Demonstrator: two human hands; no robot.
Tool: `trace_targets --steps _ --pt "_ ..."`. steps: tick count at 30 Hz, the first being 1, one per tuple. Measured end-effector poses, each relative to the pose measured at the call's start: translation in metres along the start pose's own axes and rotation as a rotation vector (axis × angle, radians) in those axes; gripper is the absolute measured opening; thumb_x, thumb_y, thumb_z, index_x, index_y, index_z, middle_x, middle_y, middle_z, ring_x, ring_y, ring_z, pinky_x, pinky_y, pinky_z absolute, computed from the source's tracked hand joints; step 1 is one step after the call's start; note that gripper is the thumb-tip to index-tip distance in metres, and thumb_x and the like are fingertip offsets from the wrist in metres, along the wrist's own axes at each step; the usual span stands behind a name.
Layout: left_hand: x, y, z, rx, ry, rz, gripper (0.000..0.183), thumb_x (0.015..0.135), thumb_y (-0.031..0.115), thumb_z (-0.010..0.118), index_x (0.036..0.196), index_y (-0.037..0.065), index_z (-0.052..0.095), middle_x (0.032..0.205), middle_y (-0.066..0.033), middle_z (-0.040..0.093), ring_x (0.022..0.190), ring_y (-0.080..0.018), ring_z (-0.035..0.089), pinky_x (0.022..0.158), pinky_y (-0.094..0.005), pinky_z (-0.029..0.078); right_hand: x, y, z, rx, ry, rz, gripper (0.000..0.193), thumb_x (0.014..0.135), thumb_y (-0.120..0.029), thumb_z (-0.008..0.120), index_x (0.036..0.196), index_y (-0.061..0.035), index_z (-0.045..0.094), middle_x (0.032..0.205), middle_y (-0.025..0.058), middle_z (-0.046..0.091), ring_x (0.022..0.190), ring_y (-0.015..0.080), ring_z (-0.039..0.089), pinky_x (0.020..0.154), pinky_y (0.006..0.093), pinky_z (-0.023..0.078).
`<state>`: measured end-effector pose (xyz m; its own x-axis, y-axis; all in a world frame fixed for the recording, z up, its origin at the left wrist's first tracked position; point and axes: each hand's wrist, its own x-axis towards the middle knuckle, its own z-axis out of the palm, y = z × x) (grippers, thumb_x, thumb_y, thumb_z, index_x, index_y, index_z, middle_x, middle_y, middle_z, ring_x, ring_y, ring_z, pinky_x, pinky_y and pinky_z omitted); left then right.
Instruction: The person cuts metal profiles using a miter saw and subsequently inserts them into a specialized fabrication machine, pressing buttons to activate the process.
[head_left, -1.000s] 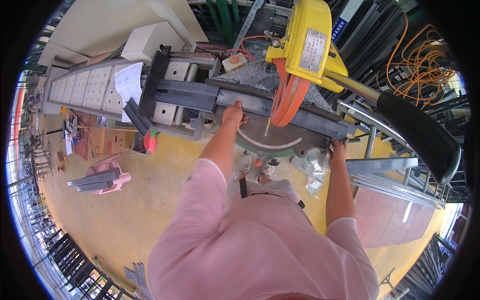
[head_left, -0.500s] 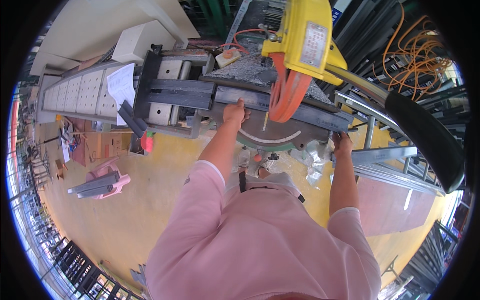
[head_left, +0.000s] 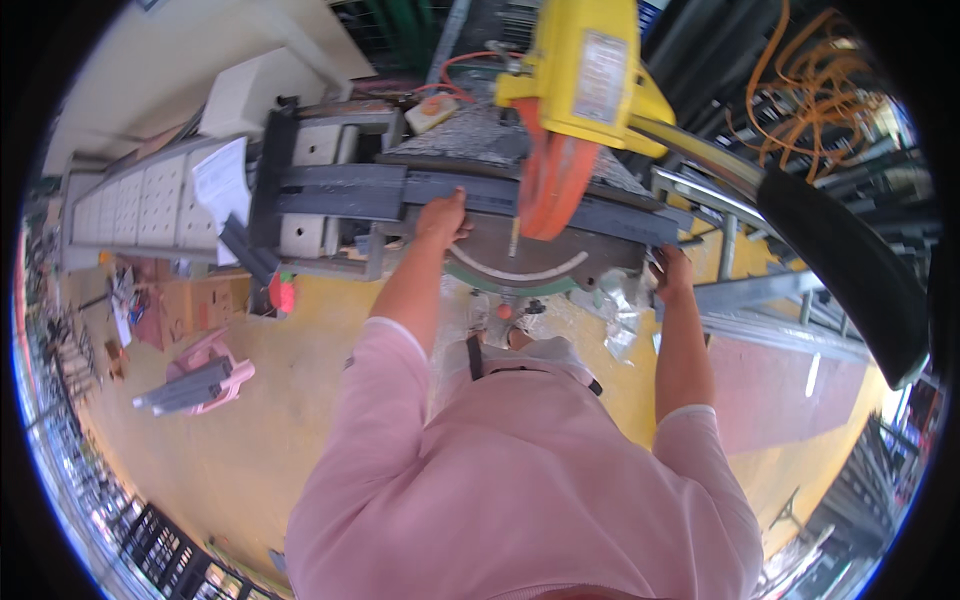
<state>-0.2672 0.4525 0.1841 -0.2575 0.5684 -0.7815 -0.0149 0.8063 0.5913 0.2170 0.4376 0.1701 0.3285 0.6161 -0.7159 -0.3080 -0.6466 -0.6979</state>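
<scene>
Two half-curled grips: left hand (head_left: 443,218), thumb against the dark profile (head_left: 622,222); right hand (head_left: 673,270) at its right end, firmness unclear. It crosses beneath the orange saw guard (head_left: 562,185), seemingly positioned, no cut visible.

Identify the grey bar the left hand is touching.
The long bar passing the orange guard; bars past its left end and those on the pink stool are untouched.

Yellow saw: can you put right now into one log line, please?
left hand: on dark bar | right hand: at bar's right end | yellow saw head: over bar | pink stool: bears grey pieces
</scene>
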Motion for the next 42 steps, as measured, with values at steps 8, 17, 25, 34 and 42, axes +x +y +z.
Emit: trace_targets --steps 8,17,25,34,42 --pt "0.009 0.001 -0.001 -0.147 -0.038 -0.148 0.048 0.098 0.051 0.05 0.088 0.005 0.058 0.075 -0.0102 0.07 0.056 -0.0211 0.064 0.044 -0.0307 0.041 0.031 0.016 -0.019 0.199 -0.008 -0.047 0.026 0.099 -0.02 0.05 0.119 -0.0059 0.056 0.114 0.0077 0.065 0.107 0.0225 0.063 0.089 0.0401 0.051" --pt "-0.003 0.003 -0.003 -0.055 0.019 -0.085 0.043 0.101 0.042 0.05 0.096 0.001 0.061 0.078 -0.0099 0.069 0.06 -0.0193 0.065 0.05 -0.033 0.051 -0.011 0.011 0.01 0.132 0.043 -0.031 0.031 0.099 -0.023 0.052 0.128 -0.012 0.053 0.121 0.002 0.061 0.118 0.0178 0.056 0.093 0.0444 0.043" --pt "-0.007 -0.001 -0.008 -0.042 0.052 0.032 0.049 0.097 0.042 0.059 0.09 -0.006 0.059 0.081 -0.0102 0.064 0.061 -0.0194 0.065 0.05 -0.0328 0.055 0.011 0.027 -0.011 0.091 0.016 -0.115 0.036 0.103 -0.029 0.052 0.134 -0.0117 0.051 0.114 0.0025 0.066 0.101 0.0173 0.066 0.084 0.0337 0.049" --pt "0.01 -0.014 -0.019 -0.184 -0.038 -0.034 0.046 0.099 0.044 0.055 0.086 0.001 0.06 0.074 -0.0108 0.069 0.058 -0.0207 0.067 0.039 -0.0278 0.035 0.019 0.03 -0.005 0.097 0.112 -0.178 0.032 0.102 -0.025 0.055 0.129 -0.0084 0.056 0.097 0.003 0.068 0.082 0.0161 0.066 0.071 0.0282 0.053" --pt "0.005 -0.018 -0.008 -0.154 0.054 0.039 0.046 0.101 0.044 0.051 0.087 0.002 0.059 0.073 -0.0104 0.069 0.055 -0.0208 0.065 0.042 -0.0291 0.035 0.012 0.028 0.005 0.122 0.112 -0.174 0.033 0.101 -0.023 0.055 0.131 -0.0078 0.056 0.096 0.0036 0.066 0.079 0.0169 0.066 0.073 0.0301 0.057"
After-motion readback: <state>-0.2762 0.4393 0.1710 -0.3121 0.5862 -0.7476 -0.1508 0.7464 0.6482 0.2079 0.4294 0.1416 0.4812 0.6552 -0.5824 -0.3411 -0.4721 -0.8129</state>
